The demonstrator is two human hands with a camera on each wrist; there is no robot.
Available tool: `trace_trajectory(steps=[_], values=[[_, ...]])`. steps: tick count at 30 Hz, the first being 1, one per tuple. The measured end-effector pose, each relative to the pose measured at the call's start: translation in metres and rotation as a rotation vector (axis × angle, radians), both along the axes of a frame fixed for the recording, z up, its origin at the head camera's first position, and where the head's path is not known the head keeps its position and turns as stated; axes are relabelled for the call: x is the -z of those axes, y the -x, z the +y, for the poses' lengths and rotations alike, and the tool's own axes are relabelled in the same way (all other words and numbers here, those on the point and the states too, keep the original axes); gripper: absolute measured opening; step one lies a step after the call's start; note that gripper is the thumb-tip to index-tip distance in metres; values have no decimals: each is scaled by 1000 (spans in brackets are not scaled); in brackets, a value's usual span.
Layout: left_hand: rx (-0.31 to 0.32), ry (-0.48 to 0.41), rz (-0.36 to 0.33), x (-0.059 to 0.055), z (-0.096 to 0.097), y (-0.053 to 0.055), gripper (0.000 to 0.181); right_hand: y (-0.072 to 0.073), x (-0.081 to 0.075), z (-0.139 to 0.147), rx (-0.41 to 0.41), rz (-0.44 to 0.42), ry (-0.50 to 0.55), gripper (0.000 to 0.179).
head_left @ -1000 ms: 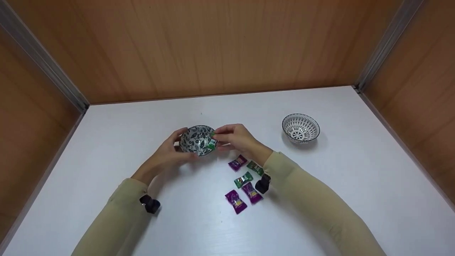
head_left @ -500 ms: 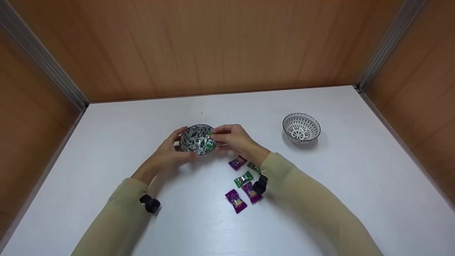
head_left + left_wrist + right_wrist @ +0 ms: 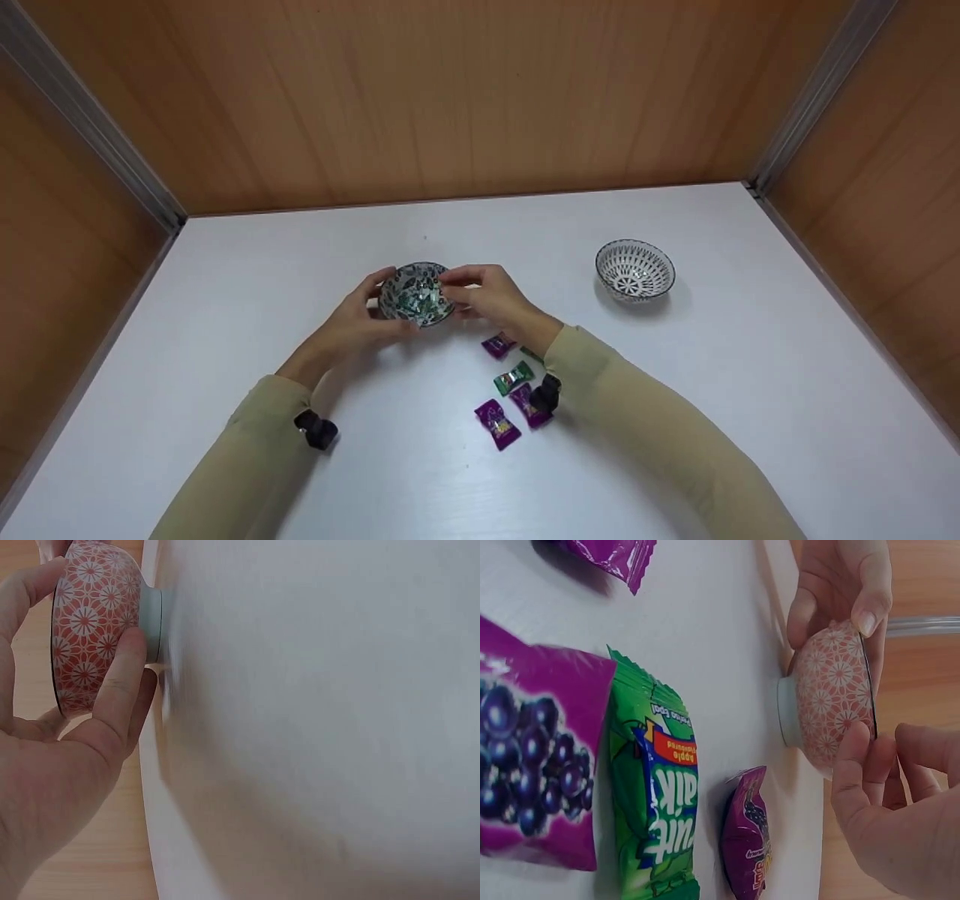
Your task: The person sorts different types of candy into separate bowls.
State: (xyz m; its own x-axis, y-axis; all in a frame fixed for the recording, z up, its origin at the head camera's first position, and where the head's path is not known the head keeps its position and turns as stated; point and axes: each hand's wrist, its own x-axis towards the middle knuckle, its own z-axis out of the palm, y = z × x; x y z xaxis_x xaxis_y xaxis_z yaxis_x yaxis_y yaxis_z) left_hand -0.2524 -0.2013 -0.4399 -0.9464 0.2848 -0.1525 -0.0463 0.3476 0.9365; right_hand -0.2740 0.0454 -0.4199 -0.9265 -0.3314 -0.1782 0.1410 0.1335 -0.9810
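My left hand (image 3: pixel 356 319) grips a small bowl (image 3: pixel 409 285) by its side, fingers spread round it, just above the table. Inside, the bowl is white with a dark leaf pattern; outside it is red with white flowers (image 3: pixel 90 622), above a pale foot. Green wrapped candy (image 3: pixel 416 301) lies in the bowl. At the right rim is my right hand (image 3: pixel 495 300), thumb and index finger apart over the inside. Other right fingers (image 3: pixel 851 757) touch the outer wall. The inside is hidden in both wrist views.
Purple candies (image 3: pixel 497 424) and green candies (image 3: pixel 514 379) lie on the white table (image 3: pixel 390 465), partly under the right forearm. A second black-and-white bowl (image 3: pixel 635 271) stands at the back right. Wood panels (image 3: pixel 465 97) enclose the back and sides.
My right hand has shifted slightly left over the bowl. The green candy that was at its fingertips now lies lower in the bowl, and thumb and index have parted. My left hand stays put.
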Motion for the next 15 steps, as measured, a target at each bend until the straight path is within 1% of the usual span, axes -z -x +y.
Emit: trace_trajectory(steps=[4, 8, 15], values=[[1, 0, 7, -1, 0, 0, 105, 0, 1, 2, -11, 9, 2, 30], [5, -23, 0, -1, 1, 0, 106, 1, 1, 6, -26, 18, 23, 31], [2, -25, -8, -1, 2, 2, 108, 0, -4, 21, -56, 31, 62, 33]])
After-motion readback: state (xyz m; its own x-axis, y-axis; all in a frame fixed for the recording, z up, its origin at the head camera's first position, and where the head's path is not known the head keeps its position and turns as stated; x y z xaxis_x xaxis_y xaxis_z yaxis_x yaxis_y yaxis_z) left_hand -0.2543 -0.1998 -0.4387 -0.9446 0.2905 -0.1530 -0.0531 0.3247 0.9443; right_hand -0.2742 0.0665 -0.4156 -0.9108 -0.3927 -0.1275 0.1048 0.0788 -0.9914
